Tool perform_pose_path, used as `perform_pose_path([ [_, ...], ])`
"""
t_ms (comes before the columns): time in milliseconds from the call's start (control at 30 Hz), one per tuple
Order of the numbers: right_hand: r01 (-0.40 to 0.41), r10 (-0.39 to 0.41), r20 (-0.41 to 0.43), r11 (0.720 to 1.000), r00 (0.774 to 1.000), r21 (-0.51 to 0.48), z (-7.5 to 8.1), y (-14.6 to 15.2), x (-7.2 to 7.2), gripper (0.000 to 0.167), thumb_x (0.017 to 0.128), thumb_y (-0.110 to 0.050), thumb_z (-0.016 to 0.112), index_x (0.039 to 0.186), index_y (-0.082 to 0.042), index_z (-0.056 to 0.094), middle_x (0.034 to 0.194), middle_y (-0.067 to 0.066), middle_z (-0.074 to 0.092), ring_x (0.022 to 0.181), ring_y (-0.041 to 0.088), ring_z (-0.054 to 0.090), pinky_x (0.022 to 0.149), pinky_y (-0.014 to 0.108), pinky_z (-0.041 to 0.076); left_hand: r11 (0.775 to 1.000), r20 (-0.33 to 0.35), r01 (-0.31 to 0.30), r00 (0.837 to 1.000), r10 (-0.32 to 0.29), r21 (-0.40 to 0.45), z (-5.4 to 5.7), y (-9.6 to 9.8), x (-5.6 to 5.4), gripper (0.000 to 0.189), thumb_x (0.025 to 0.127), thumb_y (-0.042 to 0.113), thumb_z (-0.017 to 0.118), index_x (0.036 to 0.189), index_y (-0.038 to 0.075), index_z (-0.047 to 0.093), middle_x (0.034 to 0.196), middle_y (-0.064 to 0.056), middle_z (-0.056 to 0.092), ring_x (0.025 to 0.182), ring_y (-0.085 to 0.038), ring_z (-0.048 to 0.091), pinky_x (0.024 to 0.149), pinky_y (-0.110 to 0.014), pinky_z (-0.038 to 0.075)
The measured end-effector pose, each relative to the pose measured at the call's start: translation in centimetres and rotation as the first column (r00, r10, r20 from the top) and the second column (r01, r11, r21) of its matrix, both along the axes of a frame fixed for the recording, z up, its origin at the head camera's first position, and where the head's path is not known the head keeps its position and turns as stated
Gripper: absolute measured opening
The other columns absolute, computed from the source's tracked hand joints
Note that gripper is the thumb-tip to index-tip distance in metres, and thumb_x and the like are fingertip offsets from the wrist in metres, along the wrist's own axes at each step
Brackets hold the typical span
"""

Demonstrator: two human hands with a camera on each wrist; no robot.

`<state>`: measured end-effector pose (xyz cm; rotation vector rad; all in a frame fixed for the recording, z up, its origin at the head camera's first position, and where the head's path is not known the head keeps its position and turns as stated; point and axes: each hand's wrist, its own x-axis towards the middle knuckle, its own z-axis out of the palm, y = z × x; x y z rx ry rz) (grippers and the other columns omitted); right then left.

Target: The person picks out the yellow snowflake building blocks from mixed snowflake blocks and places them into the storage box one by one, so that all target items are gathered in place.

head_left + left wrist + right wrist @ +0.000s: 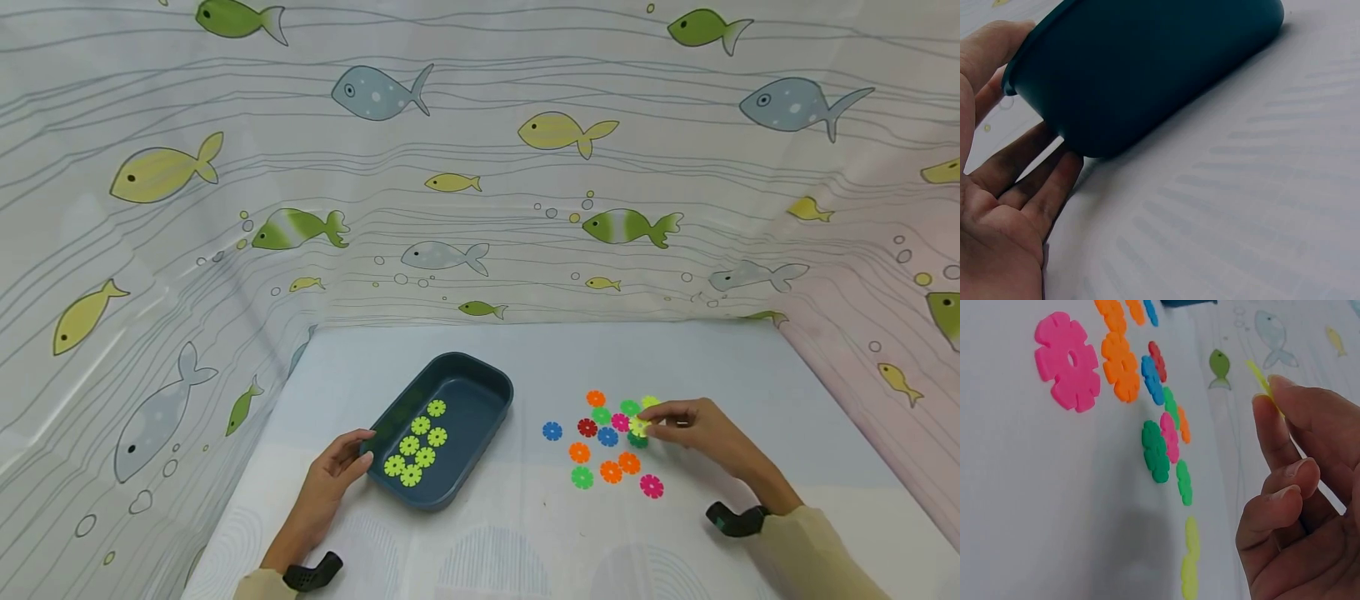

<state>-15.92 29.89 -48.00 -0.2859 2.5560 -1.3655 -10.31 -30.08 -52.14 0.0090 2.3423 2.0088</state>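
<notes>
A dark blue-green plastic tub (467, 402) stands slantwise on the table, with several yellow-green notched flower discs (425, 457) lying inside. My left hand (322, 483) holds its near left corner; in the left wrist view the thumb is at the rim and other fingers reach low against the wall. Over the scattered discs on the right, my right hand (701, 429) pinches one yellow-green disc (1259, 377) between thumb and index finger, raised off the table. Below it lie a dark green disc (1155, 451) and two yellow ones (1190, 575), seen nearly edge-on.
Right of the tub, loose discs lie spread on the white table: orange (611, 472), blue (552, 431), dark red (587, 427), pink (652, 486) and light green (582, 477). Fish-patterned sheeting (450, 283) walls the table at the back and sides.
</notes>
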Motion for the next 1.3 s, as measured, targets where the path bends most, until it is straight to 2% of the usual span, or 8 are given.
perform_pose_path([
  [400,-0.022,0.021,-0.041,1.000,0.999,-0.015,0.5,-2.1,-0.9,0.026,0.089,-0.033,0.082,0.111,-0.020,0.078,0.105,0.004,0.071,0.084,0.028,0.058,0.062,0.030,0.051,1.000,-0.001,-0.003,1.000,0.003,0.001,-0.1,0.1,0.0,0.047,0.103,0.020,0.066,0.146,0.009,0.051,0.147,-0.008,0.048,0.128,-0.004,0.053,0.098,-0.018,0.047],
  [567,-0.042,0.040,-0.039,0.999,0.998,-0.031,0.7,-2.9,-1.2,0.025,0.089,-0.032,0.082,0.111,-0.021,0.079,0.100,0.003,0.073,0.083,0.029,0.060,0.064,0.034,0.054,1.000,0.006,-0.002,1.000,0.002,0.004,0.0,0.1,0.0,0.048,0.102,0.020,0.067,0.146,0.009,0.051,0.147,-0.009,0.047,0.128,-0.004,0.053,0.098,-0.018,0.048],
  [767,-0.063,0.062,-0.037,0.997,0.997,-0.049,0.7,-3.5,-1.6,0.025,0.089,-0.032,0.082,0.112,-0.023,0.079,0.103,0.001,0.074,0.085,0.030,0.061,0.063,0.034,0.054,1.000,0.005,0.001,1.000,-0.001,0.011,0.1,0.1,0.1,0.048,0.102,0.019,0.066,0.147,0.009,0.051,0.146,-0.010,0.048,0.127,-0.006,0.054,0.098,-0.019,0.048],
  [1167,-0.094,0.092,-0.030,0.993,0.995,-0.074,1.2,-4.8,-2.5,0.027,0.091,-0.033,0.081,0.113,-0.019,0.078,0.104,0.002,0.073,0.083,0.029,0.062,0.064,0.038,0.056,1.000,0.001,-0.001,1.000,0.001,-0.006,-0.1,0.0,0.0,0.047,0.103,0.021,0.066,0.146,0.009,0.052,0.148,-0.013,0.047,0.128,-0.005,0.053,0.099,-0.016,0.046],
  [1300,-0.132,0.130,-0.034,0.988,0.991,-0.080,1.6,-5.3,-3.0,0.025,0.092,-0.032,0.079,0.113,-0.018,0.078,0.102,0.006,0.073,0.082,0.036,0.063,0.064,0.038,0.056,1.000,-0.003,0.003,1.000,-0.003,-0.005,-0.1,0.0,-0.1,0.047,0.103,0.021,0.066,0.146,0.009,0.052,0.147,-0.011,0.047,0.129,-0.005,0.052,0.099,-0.016,0.046],
])
